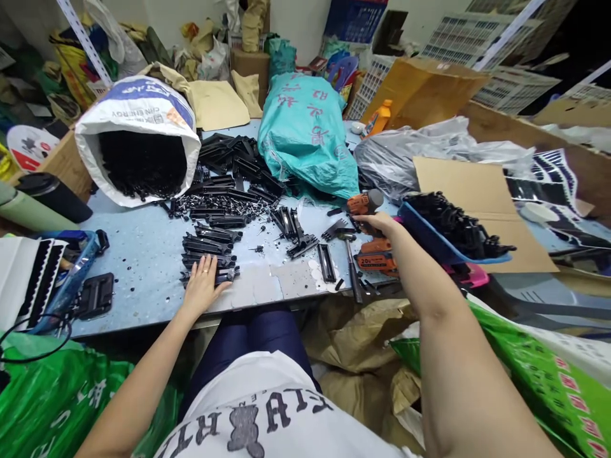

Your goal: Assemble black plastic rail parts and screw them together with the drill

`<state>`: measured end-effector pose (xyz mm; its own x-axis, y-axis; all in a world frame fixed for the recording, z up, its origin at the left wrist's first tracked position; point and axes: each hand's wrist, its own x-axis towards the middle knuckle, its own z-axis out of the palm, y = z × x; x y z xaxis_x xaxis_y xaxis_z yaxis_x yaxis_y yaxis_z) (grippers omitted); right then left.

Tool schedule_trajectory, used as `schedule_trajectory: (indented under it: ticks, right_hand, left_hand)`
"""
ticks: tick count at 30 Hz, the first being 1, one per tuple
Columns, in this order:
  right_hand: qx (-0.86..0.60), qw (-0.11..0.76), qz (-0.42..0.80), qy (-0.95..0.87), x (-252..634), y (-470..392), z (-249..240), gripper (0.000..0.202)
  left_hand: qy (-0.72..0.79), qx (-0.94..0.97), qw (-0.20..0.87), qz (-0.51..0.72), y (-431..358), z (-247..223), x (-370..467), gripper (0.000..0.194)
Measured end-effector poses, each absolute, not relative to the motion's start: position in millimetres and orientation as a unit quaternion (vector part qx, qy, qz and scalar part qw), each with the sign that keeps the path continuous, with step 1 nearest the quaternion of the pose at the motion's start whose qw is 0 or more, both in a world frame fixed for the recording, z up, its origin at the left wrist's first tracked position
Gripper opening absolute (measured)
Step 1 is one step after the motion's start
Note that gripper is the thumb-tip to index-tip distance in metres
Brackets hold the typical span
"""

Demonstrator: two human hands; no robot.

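My left hand [203,285] lies with its fingers spread on a row of black plastic parts [210,245] near the table's front edge. On the right, my right hand [377,222] is wrapped round the handle of an orange and black power drill [361,202]; the drill's battery base [376,256] rests on the table. A hammer [353,273] lies just left of that base. Beside the hammer is a black rectangular part [327,263]. More black parts [291,229] and small screws [233,207] are scattered between my hands.
A white sack [186,130] full of black pieces lies open at the back left, beside a teal bag [310,133]. To the right, a blue tray [429,235] holds black parts next to cardboard [472,197]. A blue basket [79,273] stands at the left edge.
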<state>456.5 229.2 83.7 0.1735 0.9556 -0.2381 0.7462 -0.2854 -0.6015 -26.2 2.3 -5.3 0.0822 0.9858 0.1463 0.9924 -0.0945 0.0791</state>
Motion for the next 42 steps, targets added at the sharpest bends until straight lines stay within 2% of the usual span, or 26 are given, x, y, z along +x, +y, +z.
schedule_trajectory:
  ticks: [4,7,10,15,20,24,27,29,32,34,36,38,40,42]
  right_hand:
    - [-0.768,0.165,0.259,-0.562,471.0,219.9,80.3,0.041]
    - [-0.773,0.141,0.17,-0.595,473.3,211.8,77.2,0.039]
    - [-0.744,0.146,0.088,-0.646,468.5,199.9,73.2,0.036]
    - [-0.692,0.157,0.126,-0.693,456.2,175.2,71.0,0.042]
    - [-0.695,0.165,0.058,-0.697,449.4,166.5,68.2,0.046]
    - [-0.711,0.176,0.078,-0.677,451.4,168.5,65.5,0.051]
    - [-0.718,0.208,0.077,-0.659,453.9,165.9,70.9,0.06]
    - [-0.719,0.243,0.033,-0.65,450.7,160.5,79.1,0.063]
    - [-0.679,0.303,-0.073,-0.664,423.0,152.5,91.8,0.051]
    - [-0.617,0.323,-0.08,-0.713,380.4,151.5,94.4,0.042]
    - [-0.533,0.305,-0.011,-0.789,318.4,155.4,89.7,0.037]
    - [-0.446,0.247,0.059,-0.858,245.6,163.6,79.9,0.034]
    - [-0.385,0.146,0.081,-0.908,175.7,174.6,70.2,0.036]
    - [-0.354,0.062,0.087,-0.929,121.3,187.5,64.3,0.039]
  left_hand:
    - [-0.727,-0.667,0.066,-0.149,-17.8,5.6,-46.8,0.05]
    - [-0.759,-0.628,0.055,-0.161,-33.2,4.7,-67.2,0.042]
    - [-0.739,-0.653,0.019,-0.166,-40.8,-2.3,-80.6,0.043]
    - [-0.73,-0.661,0.007,-0.177,-39.7,-10.9,-82.9,0.045]
    - [-0.734,-0.654,0.008,-0.182,-36.5,-11.9,-79.6,0.043]
    - [-0.734,-0.654,0.003,-0.184,-37.2,-12.7,-80.5,0.045]
    - [-0.734,-0.652,-0.008,-0.189,-38.9,-14.6,-82.7,0.046]
    - [-0.734,-0.651,-0.013,-0.193,-39.6,-16.5,-84.2,0.046]
    - [-0.733,-0.652,-0.02,-0.194,-39.3,-18.8,-85.7,0.045]
    - [-0.736,-0.648,-0.032,-0.192,-38.1,-18.3,-85.5,0.043]
    - [-0.746,-0.636,-0.043,-0.194,-37.0,-14.8,-83.2,0.041]
    - [-0.764,-0.608,-0.029,-0.215,-37.6,-7.7,-77.1,0.04]
    - [-0.789,-0.554,-0.006,-0.266,-41.1,1.7,-65.8,0.042]
    - [-0.807,-0.479,-0.056,-0.34,-47.2,10.4,-50.3,0.044]
